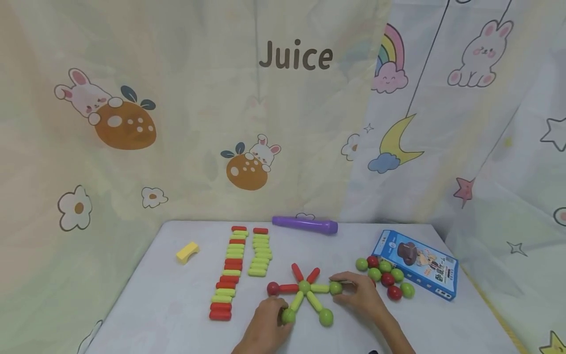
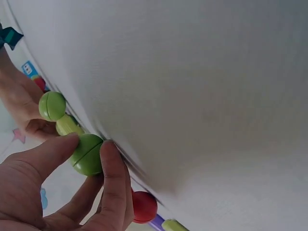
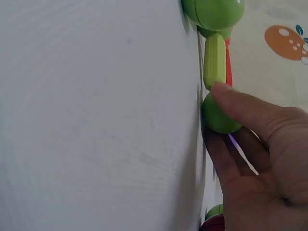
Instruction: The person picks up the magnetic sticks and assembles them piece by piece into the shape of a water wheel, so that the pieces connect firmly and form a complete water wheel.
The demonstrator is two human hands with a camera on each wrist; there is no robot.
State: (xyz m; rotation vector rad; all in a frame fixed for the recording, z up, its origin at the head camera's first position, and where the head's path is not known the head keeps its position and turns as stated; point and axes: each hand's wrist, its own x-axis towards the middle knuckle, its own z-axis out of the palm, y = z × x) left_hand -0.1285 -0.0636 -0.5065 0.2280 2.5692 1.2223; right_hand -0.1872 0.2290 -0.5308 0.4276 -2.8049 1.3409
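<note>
A star of sticks lies on the table, with a green ball (image 1: 304,286) at its hub and red and yellow-green sticks fanning out from it. My left hand (image 1: 267,322) pinches the green ball (image 2: 88,155) on the lower-left arm between thumb and fingers. On the right arm, a green ball (image 3: 220,114) is held between the thumb and fingers of my right hand (image 1: 359,294). Another green ball (image 1: 326,317) tips the lower-right stick, and a red ball (image 1: 273,288) tips the left one. The two upper red sticks (image 1: 297,271) bear no balls.
Two columns of red and yellow-green sticks (image 1: 234,265) lie left of the star. Loose red and green balls (image 1: 387,280) sit beside a blue box (image 1: 417,263) at the right. A purple tube (image 1: 305,224) lies at the back, a yellow arched block (image 1: 187,252) at the left.
</note>
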